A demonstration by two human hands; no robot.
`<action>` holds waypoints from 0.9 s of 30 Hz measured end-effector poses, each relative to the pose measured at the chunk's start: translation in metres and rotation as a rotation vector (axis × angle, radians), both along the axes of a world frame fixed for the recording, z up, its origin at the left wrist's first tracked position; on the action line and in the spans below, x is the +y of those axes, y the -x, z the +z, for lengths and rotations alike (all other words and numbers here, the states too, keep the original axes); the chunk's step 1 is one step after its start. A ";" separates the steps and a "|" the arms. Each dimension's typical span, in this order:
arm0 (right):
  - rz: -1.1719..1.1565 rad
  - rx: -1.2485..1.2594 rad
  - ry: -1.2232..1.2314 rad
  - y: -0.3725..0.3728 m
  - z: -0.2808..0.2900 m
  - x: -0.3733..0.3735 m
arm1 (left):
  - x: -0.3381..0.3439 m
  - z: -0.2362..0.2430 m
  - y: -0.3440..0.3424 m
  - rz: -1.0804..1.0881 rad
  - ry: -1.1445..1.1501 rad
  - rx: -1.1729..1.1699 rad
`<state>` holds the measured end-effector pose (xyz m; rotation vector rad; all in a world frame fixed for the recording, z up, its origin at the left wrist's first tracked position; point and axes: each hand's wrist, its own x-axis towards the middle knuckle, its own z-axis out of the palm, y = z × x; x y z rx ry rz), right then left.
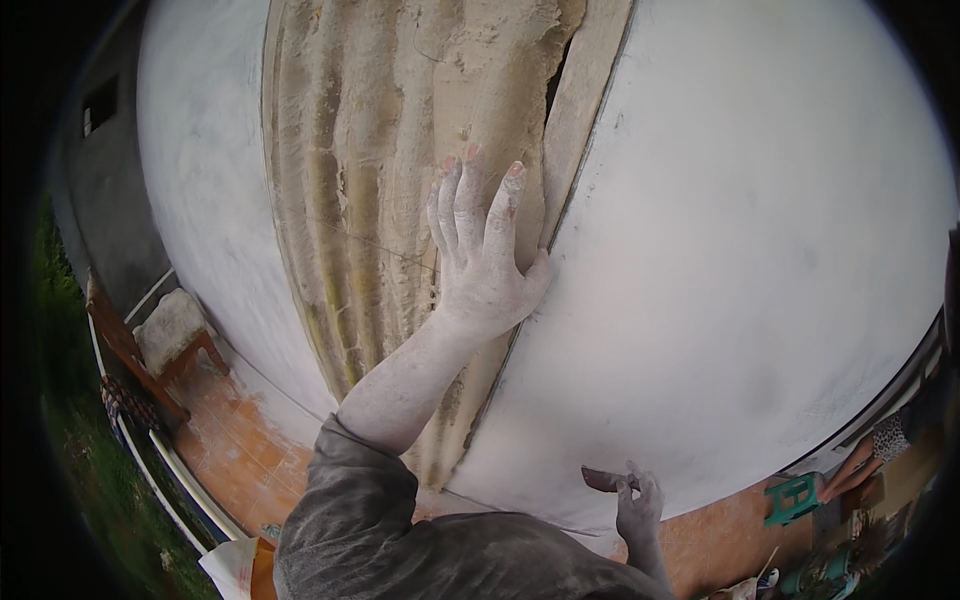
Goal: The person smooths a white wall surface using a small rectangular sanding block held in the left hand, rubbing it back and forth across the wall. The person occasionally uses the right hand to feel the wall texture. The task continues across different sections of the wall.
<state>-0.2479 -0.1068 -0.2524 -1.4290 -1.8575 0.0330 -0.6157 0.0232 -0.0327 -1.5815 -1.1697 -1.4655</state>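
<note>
Widely apart, my left fingers (468, 208) lie over the ridged tan panel (390, 120), near its right edge; my right fingers (645, 490) clamp a flat brown piece (602, 480) before open white wall (760, 250).

The rough tan ribbed panel (385, 185) stands upright, its ridges running lengthwise, streaked yellowish-brown and ragged along its upper right edge. To the lower right of the panel, well apart from it, a thin dark brown strip (603, 480) is held roughly level, slightly curved.
</note>
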 end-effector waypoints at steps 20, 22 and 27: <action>0.040 0.766 0.170 -0.004 0.043 0.015 | -0.027 -0.115 0.017 -0.190 0.227 -0.089; 0.047 0.829 0.181 0.009 0.049 0.018 | -0.029 -0.116 0.020 -0.197 0.211 -0.070; 0.097 0.822 0.202 0.034 0.051 0.022 | -0.034 -0.104 0.026 -0.206 0.230 -0.042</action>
